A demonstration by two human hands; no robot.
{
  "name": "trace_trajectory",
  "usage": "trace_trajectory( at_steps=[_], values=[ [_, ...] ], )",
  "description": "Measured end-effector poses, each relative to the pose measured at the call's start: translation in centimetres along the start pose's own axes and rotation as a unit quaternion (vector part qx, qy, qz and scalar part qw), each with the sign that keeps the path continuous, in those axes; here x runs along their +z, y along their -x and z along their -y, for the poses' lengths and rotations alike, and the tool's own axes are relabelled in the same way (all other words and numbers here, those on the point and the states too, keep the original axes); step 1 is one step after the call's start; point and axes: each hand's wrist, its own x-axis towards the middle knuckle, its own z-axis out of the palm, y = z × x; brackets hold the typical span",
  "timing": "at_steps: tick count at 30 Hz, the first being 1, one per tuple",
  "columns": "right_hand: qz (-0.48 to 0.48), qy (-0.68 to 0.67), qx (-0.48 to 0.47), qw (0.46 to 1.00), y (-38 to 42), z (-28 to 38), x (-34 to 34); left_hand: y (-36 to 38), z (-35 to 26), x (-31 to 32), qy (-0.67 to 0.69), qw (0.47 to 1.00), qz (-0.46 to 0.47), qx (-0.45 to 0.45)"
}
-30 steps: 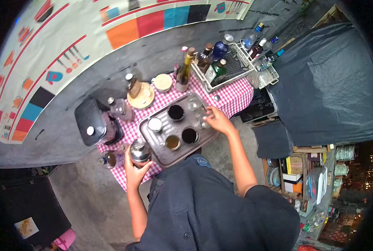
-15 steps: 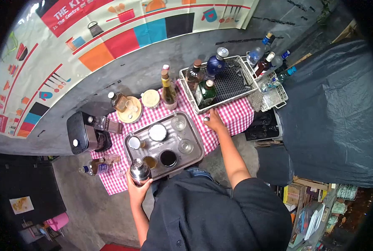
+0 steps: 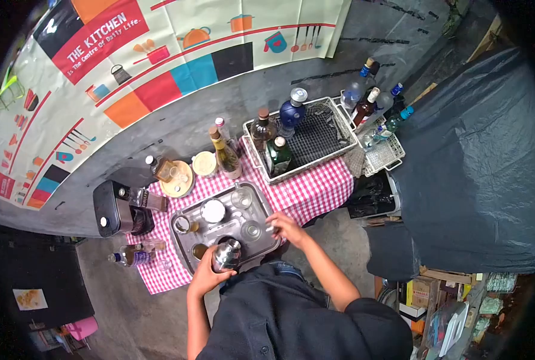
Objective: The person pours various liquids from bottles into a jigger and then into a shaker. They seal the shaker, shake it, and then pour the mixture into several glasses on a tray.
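Observation:
My left hand (image 3: 205,277) is wrapped around a silver cocktail shaker (image 3: 226,254) over the tray's near edge. My right hand (image 3: 288,230) is closed at the tray's right side, pinching a small silver cap (image 3: 271,228). On the metal tray (image 3: 274,245) stand a white-topped container (image 3: 213,210), a small glass (image 3: 183,224), and a clear glass (image 3: 252,230) close to my right hand. Another clear glass (image 3: 241,198) is at the back. A glass of brown liquid (image 3: 199,251) sits left of the shaker. The shaker mostly hides a dark-filled cup behind it.
A wire basket (image 3: 306,172) with several bottles stands at the back right. A yellow-necked bottle (image 3: 226,157) and a round wooden board (image 3: 177,187) are behind the tray. A black container (image 3: 111,216) stands at the left, with a bottle (image 3: 132,258) lying nearer.
My left hand has carried the shaker rightward, in front of the dark-filled cup. The right hand has come from beside the basket to the tray's edge with the cap. The view has shifted slightly.

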Motion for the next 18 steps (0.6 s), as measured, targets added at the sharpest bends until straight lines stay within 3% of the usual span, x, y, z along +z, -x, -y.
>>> trace_trajectory(
  at_steps=[1, 3, 7, 11, 13, 18],
  values=[
    [0.022, 0.039, 0.010, 0.999, 1.1, 1.4, 1.5, -0.7, -0.5, -0.1, 0.002, 1.000, 0.001, 0.002],
    [0.047, 0.081, -0.061, 0.994, 0.9, 0.6, 3.2, -1.5, -0.9, -0.6, -0.022, 0.995, 0.095, 0.029],
    [0.091, 0.071, -0.133, 0.984, 1.5, 2.2, 8.2, -2.2, -2.8, -1.8, -0.010, 0.991, 0.125, 0.049],
    [0.048, 0.074, -0.257, 0.963, 1.0, 2.3, 12.4, -1.3, -2.3, -3.5, -0.045, 0.994, 0.064, 0.082],
    [-0.020, 0.232, -0.335, 0.913, 2.6, 4.7, 14.5, -0.5, -2.0, -4.9, -0.025, 0.996, 0.063, 0.061],
    [0.021, 0.290, -0.331, 0.898, 3.6, 6.8, 20.1, 2.3, -0.7, -9.3, 0.090, 0.992, 0.078, 0.051]
  ],
)
